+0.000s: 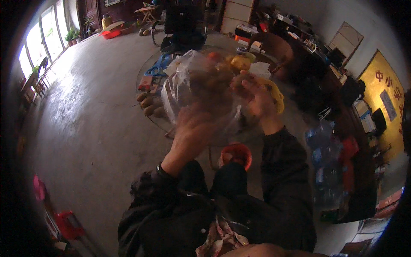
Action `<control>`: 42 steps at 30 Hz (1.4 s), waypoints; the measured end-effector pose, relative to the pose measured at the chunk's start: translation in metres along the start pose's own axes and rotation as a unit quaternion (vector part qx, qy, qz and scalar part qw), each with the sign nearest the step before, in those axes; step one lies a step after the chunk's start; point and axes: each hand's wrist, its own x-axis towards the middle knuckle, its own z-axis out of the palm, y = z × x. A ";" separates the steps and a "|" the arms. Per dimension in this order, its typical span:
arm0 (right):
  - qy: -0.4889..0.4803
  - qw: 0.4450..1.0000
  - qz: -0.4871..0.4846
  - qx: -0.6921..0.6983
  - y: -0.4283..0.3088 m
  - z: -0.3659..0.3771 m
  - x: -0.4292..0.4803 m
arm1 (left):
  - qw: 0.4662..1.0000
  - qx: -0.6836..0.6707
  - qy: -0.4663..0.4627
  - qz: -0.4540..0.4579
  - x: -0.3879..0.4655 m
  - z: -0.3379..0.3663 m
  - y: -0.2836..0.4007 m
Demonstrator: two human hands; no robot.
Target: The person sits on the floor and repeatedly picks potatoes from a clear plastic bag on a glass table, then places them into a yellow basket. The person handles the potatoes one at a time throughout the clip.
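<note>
A clear plastic bag [176, 84] full of brown, rounded fruit, apparently kiwifruit, is in front of me over a round glass table [141, 72]. My left hand [194, 123] grips the near side of the bag; blur and the film hide its fingertips. At the bag's right side, my right hand [259, 99] has its fingers around a brown fruit [240, 83]. Several more brown fruits [149, 104] lie at the table's left edge. Bananas [275, 96] lie just beyond my right hand. Yellow fruits [240, 62] and a red fruit [212, 56] sit behind the bag.
A red bucket [236, 155] stands on the floor by my knees. Blue strappy material [159, 66] and a small red box [145, 84] lie on the table. Beyond it is a black armchair [183, 29]. Large water bottles [321, 154] and a cluttered dark desk [346, 106] line the right.
</note>
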 end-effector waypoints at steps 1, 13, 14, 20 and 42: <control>0.042 0.998 -0.034 -0.044 -0.004 -0.012 0.003 | 1.000 -0.015 0.010 0.008 0.000 -0.001 0.000; 0.113 0.632 -0.076 -0.763 0.000 -0.147 0.036 | 0.999 0.002 -0.025 -0.032 -0.005 -0.009 0.002; 0.123 0.631 -0.035 -0.765 0.003 -0.141 0.034 | 0.999 0.006 -0.030 -0.027 -0.006 -0.009 0.000; 0.120 0.624 -0.106 -0.765 -0.015 -0.074 0.019 | 0.996 0.052 -0.070 -0.012 -0.006 -0.008 -0.010; -0.170 0.554 0.120 -0.806 0.009 0.056 0.013 | 0.995 0.035 -0.092 -0.012 -0.005 0.001 -0.003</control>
